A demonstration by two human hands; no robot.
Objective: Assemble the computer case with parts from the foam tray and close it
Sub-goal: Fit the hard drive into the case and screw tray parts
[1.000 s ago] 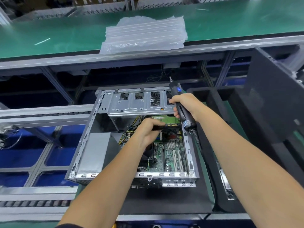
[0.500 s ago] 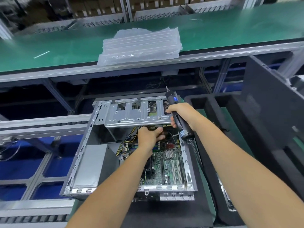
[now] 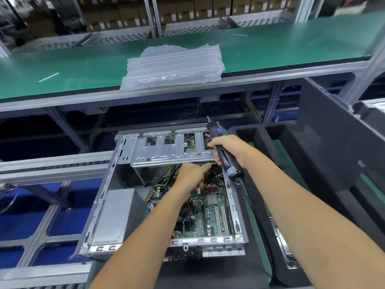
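Observation:
An open grey computer case (image 3: 100, 215) lies flat in front of me, its green motherboard (image 3: 210, 217) exposed. A metal drive cage (image 3: 166, 151) spans the case's far end. My left hand (image 3: 191, 176) reaches inside under the cage's edge, fingers curled on a green card whose edge (image 3: 208, 163) barely shows. My right hand (image 3: 227, 149) grips a black electric screwdriver (image 3: 229, 163), tip pointing up and away, above the case's right wall. The black foam tray (image 3: 260, 138) lies to the right of the case.
A dark side panel (image 3: 333, 147) leans at the right over the foam tray. A stack of clear plastic bags (image 3: 173, 67) lies on the green bench beyond. A roller conveyor rail (image 3: 52, 165) runs at the left. The screwdriver's coiled cable (image 3: 245, 190) hangs beside the case.
My view has tilted up, so the case sits lower in frame. My left hand has pushed further in beneath the drive cage with the card. My right hand keeps hold of the screwdriver.

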